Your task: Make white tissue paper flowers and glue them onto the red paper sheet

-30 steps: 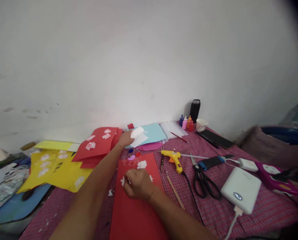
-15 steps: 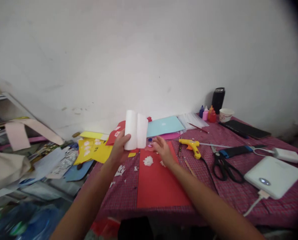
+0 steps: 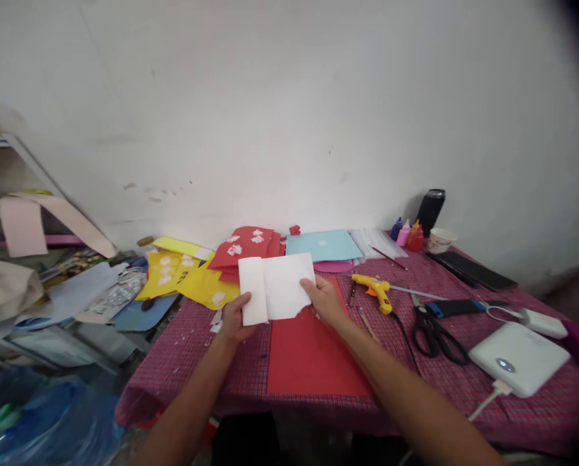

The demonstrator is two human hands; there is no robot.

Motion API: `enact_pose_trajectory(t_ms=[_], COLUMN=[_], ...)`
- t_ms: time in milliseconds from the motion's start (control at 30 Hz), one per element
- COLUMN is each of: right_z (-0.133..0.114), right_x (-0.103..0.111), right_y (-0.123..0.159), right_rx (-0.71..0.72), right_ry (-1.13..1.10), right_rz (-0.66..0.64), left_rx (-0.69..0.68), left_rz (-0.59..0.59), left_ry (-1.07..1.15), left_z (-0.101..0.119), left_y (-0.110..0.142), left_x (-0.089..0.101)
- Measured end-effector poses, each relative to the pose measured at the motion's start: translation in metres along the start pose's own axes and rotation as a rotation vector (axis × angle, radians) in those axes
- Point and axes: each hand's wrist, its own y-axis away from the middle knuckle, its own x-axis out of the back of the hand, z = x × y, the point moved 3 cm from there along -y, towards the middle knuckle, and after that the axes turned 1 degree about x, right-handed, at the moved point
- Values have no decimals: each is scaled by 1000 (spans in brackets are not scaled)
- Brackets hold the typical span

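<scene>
A folded sheet of white paper point(image 3: 286, 288) is held up between both hands, partly unrolled to the right, with a torn notch at its lower right corner. My left hand point(image 3: 235, 317) grips the thicker folded part by its lower left edge. At the right edge, my right hand point(image 3: 324, 299) pinches the sheet between thumb and fingers. Below them lies a red sheet point(image 3: 313, 362) of card; the white paper hides its upper part and the white tufts on it.
Red cards point(image 3: 243, 249) with white tufts and yellow pieces point(image 3: 202, 285) lie behind on the left. On the right are a yellow glue gun point(image 3: 374, 288), black scissors point(image 3: 437, 333), a white power bank point(image 3: 519, 359), paint bottles point(image 3: 410, 234) and a paper cup point(image 3: 441, 241).
My left hand lifted the white paper from the back of the table and brought it over the red sheet. My right hand, a loose fist before, has taken its right edge and spread it.
</scene>
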Motion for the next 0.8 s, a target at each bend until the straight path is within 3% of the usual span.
enact_pose_trajectory(t_ms=[333, 500, 800], right_z=[7, 6, 13], right_x=[17, 16, 10], right_y=[-11, -8, -6], right_rx=[102, 113, 5], right_ry=[141, 190, -32], right_rz=[162, 178, 218], left_rx=[-31, -22, -70], left_rz=[-62, -64, -63], left_ry=[-13, -7, 7], left_z=[6, 4, 4], left_y=[-8, -8, -6], left_x=[2, 3, 1])
